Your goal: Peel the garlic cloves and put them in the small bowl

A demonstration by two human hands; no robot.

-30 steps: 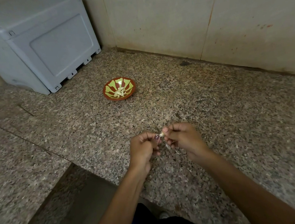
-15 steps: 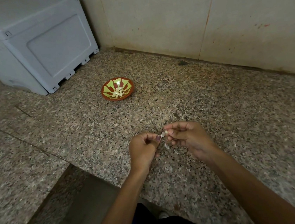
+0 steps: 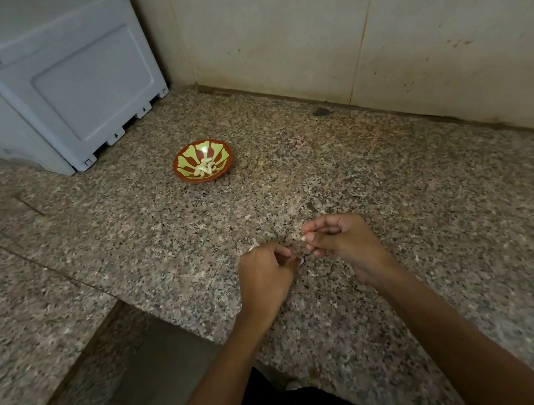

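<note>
Two hands work above the near part of the granite counter [image 3: 427, 217]. Left hand [image 3: 267, 275]: fingers curled inward, thumb and forefinger pinched together at a thin pale scrap that may be skin; too small to confirm. Right hand [image 3: 340, 240]: fingers curled, thumb and forefinger pinching a small pale garlic clove [image 3: 303, 238] at their tips. The hands sit just beside each other, apart. Pale skin flakes [image 3: 310, 272] lie on the counter below them. Farther back, the small bowl [image 3: 186, 175], red-brown with yellow-green pattern, holds peeled cloves [image 3: 204, 168]. Behind it to the left stands a grey plastic crate [image 3: 55, 80] against the tiled wall [image 3: 273, 35].
</note>
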